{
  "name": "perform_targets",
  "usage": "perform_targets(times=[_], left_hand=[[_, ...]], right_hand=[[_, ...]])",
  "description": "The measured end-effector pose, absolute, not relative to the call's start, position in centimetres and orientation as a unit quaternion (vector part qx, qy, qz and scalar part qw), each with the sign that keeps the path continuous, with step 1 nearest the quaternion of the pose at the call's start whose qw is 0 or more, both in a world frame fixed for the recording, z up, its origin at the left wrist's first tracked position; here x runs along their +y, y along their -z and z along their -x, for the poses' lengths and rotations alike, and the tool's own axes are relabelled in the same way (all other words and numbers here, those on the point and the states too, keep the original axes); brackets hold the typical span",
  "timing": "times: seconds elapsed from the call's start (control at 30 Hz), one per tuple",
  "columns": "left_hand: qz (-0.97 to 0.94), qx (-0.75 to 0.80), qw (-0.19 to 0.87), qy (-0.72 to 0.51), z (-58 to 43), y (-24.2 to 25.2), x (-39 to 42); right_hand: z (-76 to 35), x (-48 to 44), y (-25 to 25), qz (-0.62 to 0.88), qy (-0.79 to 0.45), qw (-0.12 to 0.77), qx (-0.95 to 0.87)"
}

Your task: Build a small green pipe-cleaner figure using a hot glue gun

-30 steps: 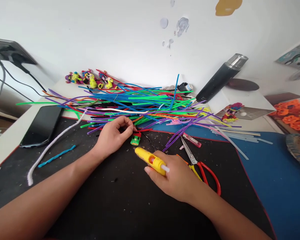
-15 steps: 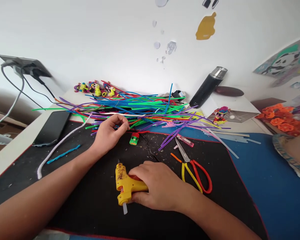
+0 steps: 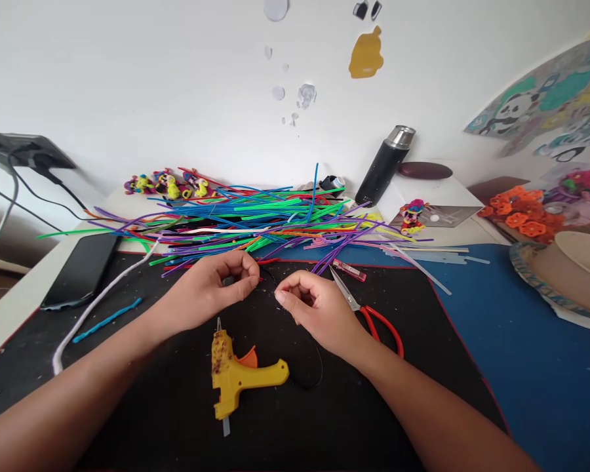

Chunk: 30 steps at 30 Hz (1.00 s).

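My left hand (image 3: 221, 285) is closed in a pinch above the black mat (image 3: 167, 406). A tiny red bit shows at its fingertips, but what they hold is too small to name. Close by on the right, my right hand (image 3: 322, 311) has thumb and forefinger pressed together; anything between them cannot be made out. A small gap separates the two hands. Below them a yellow hot glue gun (image 3: 248, 378) lies on its side, its orange trigger facing right and a glue stick poking from its rear. Scissors (image 3: 386, 324) with red handles lie partly hidden behind my right hand.
A heap of coloured pipe cleaners (image 3: 255, 213) spans the back. A phone (image 3: 81, 269), a white fuzzy stem (image 3: 98, 305) and a twisted blue piece (image 3: 107, 320) lie left. A black flask (image 3: 383, 167) leans at the wall; a woven-rimmed hat (image 3: 535, 282) sits right.
My right hand has let go of the glue gun and moved up beside my left hand. The small green and red piece beside my left hand no longer shows. The view has shifted right.
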<state>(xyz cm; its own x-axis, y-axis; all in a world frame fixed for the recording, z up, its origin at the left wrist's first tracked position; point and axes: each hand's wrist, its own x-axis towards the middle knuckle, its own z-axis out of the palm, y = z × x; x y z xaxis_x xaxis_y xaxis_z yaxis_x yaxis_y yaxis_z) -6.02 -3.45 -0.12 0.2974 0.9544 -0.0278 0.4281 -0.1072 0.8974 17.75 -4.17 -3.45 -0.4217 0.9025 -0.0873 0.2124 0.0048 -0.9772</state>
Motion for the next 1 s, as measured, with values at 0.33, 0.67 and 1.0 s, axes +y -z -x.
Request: perform_targets(times=[0.33,0.67,1.0], left_hand=[[-0.716,0.494,0.422,-0.256,5.1,0.0,-4.1],[-0.714,0.494,0.432,-0.244,4.8,0.4,-4.4],[-0.716,0.486,0.442,-0.238,5.0,0.9,-4.5]], right_hand=[[-17.4,-4.4,3.4,0.435,-0.578,0.312,-0.616],[-17.3,-4.4,3.4,0.427,-0.589,0.305,-0.614],[-17.2,-4.6,3.2,0.423,-0.595,0.305,-0.611]])
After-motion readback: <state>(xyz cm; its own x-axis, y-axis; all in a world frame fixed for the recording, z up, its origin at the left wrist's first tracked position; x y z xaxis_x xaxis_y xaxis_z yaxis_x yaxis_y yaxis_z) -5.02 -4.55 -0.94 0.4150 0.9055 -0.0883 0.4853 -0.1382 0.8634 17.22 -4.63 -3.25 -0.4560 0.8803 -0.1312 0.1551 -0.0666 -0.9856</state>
